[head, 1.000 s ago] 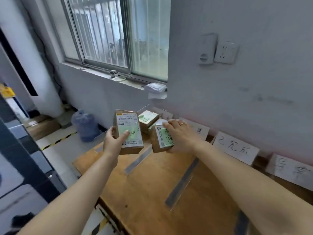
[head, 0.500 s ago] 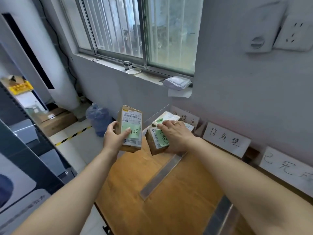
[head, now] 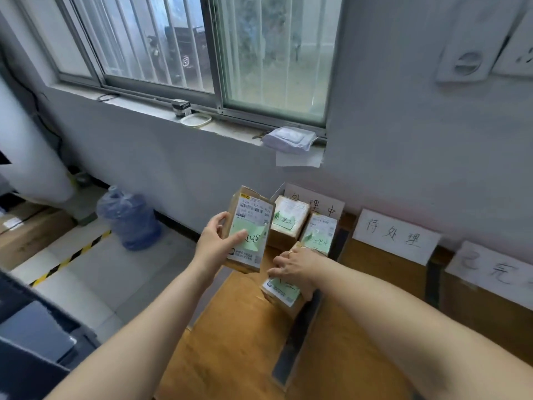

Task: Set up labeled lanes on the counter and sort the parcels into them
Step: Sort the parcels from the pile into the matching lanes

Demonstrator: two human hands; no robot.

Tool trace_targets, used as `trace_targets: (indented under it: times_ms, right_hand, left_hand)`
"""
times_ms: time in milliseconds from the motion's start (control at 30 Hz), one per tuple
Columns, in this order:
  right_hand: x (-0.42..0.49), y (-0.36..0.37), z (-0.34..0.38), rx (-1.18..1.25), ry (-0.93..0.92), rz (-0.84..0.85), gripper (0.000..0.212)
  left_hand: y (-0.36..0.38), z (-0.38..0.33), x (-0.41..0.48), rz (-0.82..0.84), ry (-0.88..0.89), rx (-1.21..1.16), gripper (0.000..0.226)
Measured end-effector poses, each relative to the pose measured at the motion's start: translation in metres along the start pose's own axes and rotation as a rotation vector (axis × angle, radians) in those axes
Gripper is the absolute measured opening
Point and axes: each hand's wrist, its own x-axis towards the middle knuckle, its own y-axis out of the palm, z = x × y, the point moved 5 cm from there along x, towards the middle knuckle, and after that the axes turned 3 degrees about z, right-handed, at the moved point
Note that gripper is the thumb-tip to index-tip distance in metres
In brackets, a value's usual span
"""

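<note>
The left hand (head: 215,246) holds a cardboard parcel (head: 248,229) upright above the near-left edge of the wooden counter (head: 230,342), thumb across its green sticky note and fingers (head: 220,223) wrapped around its left side. The right hand (head: 294,268) rests palm-down on a second parcel (head: 281,294) lying on the counter, fingers curled over its top face; this parcel lies in the leftmost lane, just beside a grey tape strip (head: 297,336). Two further parcels stand behind it against the wall: one on the left (head: 288,223) and one on the right (head: 320,233), touching each other. White handwritten cards lean on the wall: the first card (head: 317,204) behind these parcels, a second card (head: 395,236) and a third card (head: 490,272) to its right.
</note>
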Motion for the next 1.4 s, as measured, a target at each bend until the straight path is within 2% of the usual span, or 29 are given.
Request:
trace_targets:
  times_ms: [167,300,467,600,667,700,900,1067,1200,1300,1400]
  right_hand:
    - [0.003,0.011,-0.003,0.053,0.076,0.108,0.098]
    - [0.002,0.029,-0.011,0.241,0.181,0.238,0.086]
    - [-0.003,0.026,-0.016,0.384,0.253,0.239,0.067]
    - [-0.015,0.023,-0.019,0.424,0.329,0.262,0.036]
    - [-0.017,0.022,-0.023,0.433,0.385,0.219,0.021]
    - [-0.018,0.022,-0.025,0.434,0.402,0.206,0.017]
    - [-0.018,0.032,-0.032,0.449,0.416,0.192,0.024]
    - [-0.009,0.038,-0.028,0.476,0.377,0.216,0.018]
    - [-0.005,0.041,-0.031,0.409,0.387,0.198,0.026]
    - [-0.007,0.040,-0.035,0.402,0.400,0.185,0.031]
    - [-0.009,0.039,-0.037,0.434,0.418,0.157,0.043]
  left_hand:
    - [0.009,0.005,0.018,0.117,0.033,0.116,0.072]
    - [0.017,0.012,0.031,0.170,0.025,0.206,0.073]
    - [0.030,0.022,0.036,0.211,0.006,0.290,0.071]
    - [0.042,0.040,0.036,0.280,-0.071,0.325,0.063]
    - [0.047,0.049,0.033,0.298,-0.119,0.343,0.051]
    - [0.049,0.054,0.033,0.294,-0.137,0.340,0.054]
    - [0.057,0.079,0.041,0.269,-0.248,0.281,0.057]
    - [0.059,0.118,0.059,0.278,-0.283,0.331,0.076]
    - [0.062,0.100,0.055,0.247,-0.110,0.552,0.059]
    - [0.066,0.088,0.046,0.234,0.071,0.795,0.063]
    - [0.072,0.085,0.040,0.333,0.137,1.055,0.067]
